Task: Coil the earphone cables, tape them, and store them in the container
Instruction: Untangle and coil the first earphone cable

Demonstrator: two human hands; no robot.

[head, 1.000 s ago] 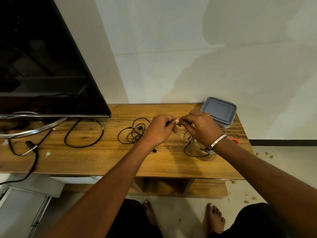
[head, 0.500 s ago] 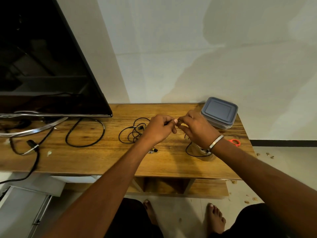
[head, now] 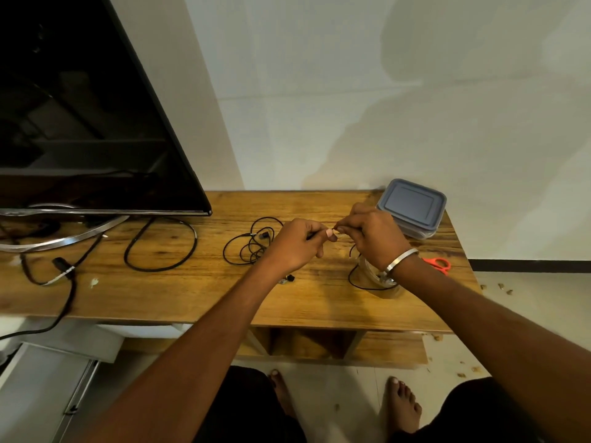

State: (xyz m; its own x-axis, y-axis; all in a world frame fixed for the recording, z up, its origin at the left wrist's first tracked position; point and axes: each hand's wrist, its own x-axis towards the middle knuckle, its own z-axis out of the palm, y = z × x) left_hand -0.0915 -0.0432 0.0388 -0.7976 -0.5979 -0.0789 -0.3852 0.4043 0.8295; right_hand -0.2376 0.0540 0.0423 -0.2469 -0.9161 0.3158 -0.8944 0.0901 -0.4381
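Head view: above a wooden table (head: 179, 292), the left hand (head: 295, 246) and right hand (head: 372, 236) pinch a thin earphone cable (head: 361, 282) between meeting fingertips; the lidded container (head: 412, 207) sits just beyond the right hand, a loose cable tangle (head: 249, 247) just left of the left hand

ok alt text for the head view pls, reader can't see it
Two hands, left hand and right hand, pinch a thin black earphone cable together above a wooden table. A loose earphone tangle lies left of them, a lidded grey container and orange scissors to the right.
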